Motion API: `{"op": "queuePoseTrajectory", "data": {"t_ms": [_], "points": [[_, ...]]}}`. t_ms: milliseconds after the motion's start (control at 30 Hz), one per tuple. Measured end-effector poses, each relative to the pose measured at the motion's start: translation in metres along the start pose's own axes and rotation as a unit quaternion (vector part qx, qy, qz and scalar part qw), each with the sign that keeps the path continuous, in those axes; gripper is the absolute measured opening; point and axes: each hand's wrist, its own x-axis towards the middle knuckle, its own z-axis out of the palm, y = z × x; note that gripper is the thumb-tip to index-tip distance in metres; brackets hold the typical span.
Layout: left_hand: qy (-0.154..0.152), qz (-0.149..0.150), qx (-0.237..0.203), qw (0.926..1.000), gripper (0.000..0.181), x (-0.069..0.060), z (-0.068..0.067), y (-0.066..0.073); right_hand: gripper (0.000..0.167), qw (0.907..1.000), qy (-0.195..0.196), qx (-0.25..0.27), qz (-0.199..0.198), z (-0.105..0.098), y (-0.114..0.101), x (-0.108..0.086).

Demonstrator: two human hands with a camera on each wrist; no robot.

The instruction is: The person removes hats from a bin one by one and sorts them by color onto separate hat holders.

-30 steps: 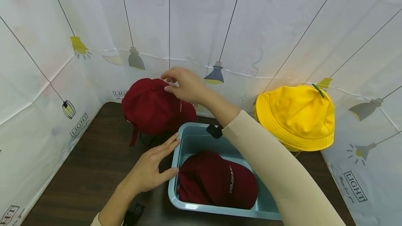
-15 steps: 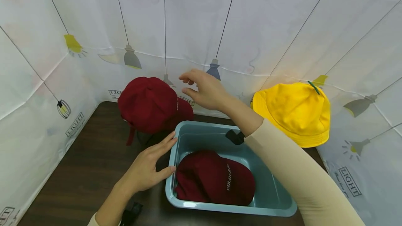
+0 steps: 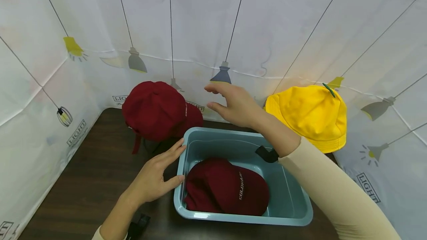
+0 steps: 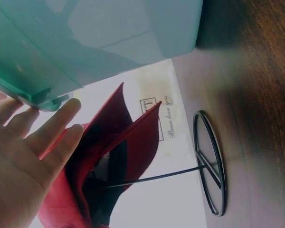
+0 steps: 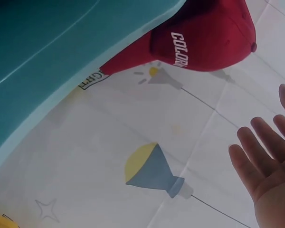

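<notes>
A blue-grey plastic bin (image 3: pixel 247 220) stands on the table with a dark red baseball cap (image 3: pixel 221 186) lying inside, brim to the right. My left hand (image 3: pixel 150 180) rests its straight fingertips and thumb along the bin's left rim. Behind the bin, another red cap (image 3: pixel 153 110) sits on a black wire stand (image 4: pixel 154 177); two red brim edges show in the left wrist view, so a second cap may be nested there. My right hand (image 3: pixel 238 106) hovers above the bin's back edge, fingers loosely bent and holding nothing.
A yellow bucket hat (image 3: pixel 307 117) with a green stem stands at the back right, its support hidden. White cloth walls (image 3: pixel 200 17) printed with lamps enclose the dark wooden table (image 3: pixel 83 180) at the back and sides.
My right hand has moved from beside the red cap on the stand to the right, over the bin's back edge, with nothing in it. My left hand stays at the bin's rim.
</notes>
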Motion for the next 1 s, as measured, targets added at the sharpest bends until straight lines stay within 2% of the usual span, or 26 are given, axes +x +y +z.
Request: {"op": "queuePoseTrajectory", "data": {"t_ms": [267,500,767,1000], "points": [[-0.003,-0.005,0.002,1.0,0.075,-0.001,-0.001,0.001,0.057,0.9999,-0.005,0.004,0.009,0.001,0.003,-0.022],[0.003,-0.001,0.004,1.0,0.076,0.0,-0.002,0.002,0.064,0.9997,-0.013,0.0,-0.022,0.007,0.007,-0.046],[0.01,0.004,0.009,0.9999,0.073,0.0,-0.001,0.003,0.075,0.9984,-0.051,0.013,-0.022,0.014,0.011,-0.07],[0.007,-0.005,0.004,1.0,0.074,0.0,-0.002,0.003,0.084,0.9956,-0.089,0.026,-0.017,0.025,0.015,-0.092]]}}
